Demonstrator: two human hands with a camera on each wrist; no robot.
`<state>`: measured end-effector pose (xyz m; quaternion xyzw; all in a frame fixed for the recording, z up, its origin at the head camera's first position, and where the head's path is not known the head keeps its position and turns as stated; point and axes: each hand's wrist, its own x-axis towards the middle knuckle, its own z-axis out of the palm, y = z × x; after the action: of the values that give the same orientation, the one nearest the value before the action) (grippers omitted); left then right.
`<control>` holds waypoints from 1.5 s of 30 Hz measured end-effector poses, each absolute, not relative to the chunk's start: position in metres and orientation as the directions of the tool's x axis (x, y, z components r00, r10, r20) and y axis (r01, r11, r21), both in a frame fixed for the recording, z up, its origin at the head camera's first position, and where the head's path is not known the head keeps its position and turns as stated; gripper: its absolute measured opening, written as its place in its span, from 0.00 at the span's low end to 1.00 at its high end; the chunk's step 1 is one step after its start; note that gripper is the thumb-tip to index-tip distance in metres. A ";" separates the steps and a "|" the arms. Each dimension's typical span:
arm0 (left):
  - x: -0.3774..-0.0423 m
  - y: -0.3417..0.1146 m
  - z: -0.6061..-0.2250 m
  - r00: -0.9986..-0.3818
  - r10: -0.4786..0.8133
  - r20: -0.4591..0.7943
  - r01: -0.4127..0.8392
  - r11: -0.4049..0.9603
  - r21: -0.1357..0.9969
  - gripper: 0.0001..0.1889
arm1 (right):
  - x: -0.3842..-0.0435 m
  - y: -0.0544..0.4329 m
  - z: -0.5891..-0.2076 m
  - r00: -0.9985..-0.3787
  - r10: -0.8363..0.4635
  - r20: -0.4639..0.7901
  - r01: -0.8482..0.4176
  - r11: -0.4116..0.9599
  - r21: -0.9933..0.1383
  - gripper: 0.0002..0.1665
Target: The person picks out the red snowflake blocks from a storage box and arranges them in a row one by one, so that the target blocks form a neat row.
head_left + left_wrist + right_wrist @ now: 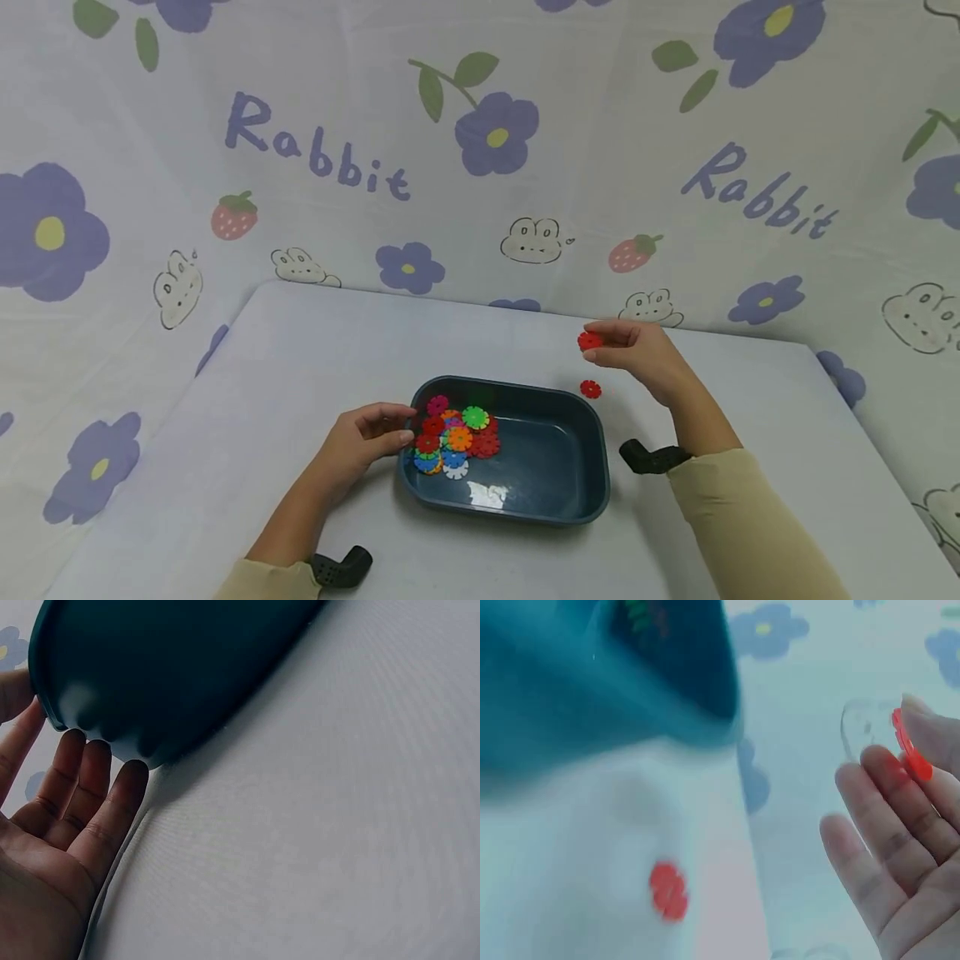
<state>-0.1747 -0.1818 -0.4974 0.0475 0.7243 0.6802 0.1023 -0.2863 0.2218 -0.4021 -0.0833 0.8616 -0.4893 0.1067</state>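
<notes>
A dark teal plastic tray stands on the white table, with a pile of multicoloured notched plastic discs at its left end. My left hand holds that end, thumb and index finger at the rim. In the left wrist view, the other fingertips meet the outer wall from below. Beyond the tray's right far corner, my right hand pinches a red notched disc between thumb and fingers, raised above the table. Another red disc lies on the table just outside that corner.
The white table runs back to a hanging cloth printed with flowers, rabbits and strawberries. Each wrist carries a black device, one by the left sleeve and one by the right sleeve.
</notes>
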 end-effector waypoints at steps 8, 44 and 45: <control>-0.173 -0.181 -0.499 -0.973 0.214 -0.085 -0.073 0.060 0.995 0.23 | -0.285 0.263 -0.440 -0.977 -0.076 -0.197 0.123 0.558 -0.821 0.37; -0.175 -0.182 -0.499 -0.976 0.207 -0.072 -0.060 0.060 0.996 0.23 | -0.279 0.255 -0.474 -0.984 -0.073 -0.165 0.034 0.824 -0.565 0.33; -0.175 -0.182 -0.498 -0.976 0.207 -0.071 -0.059 0.061 0.996 0.23 | -0.279 0.255 -0.474 -0.984 -0.076 -0.163 0.029 0.826 -0.562 0.33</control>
<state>-0.1750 -0.1821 -0.4983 0.0510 0.7219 0.6832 0.0974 -0.2790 0.2551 -0.4738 -0.0124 0.9514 -0.2944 0.0896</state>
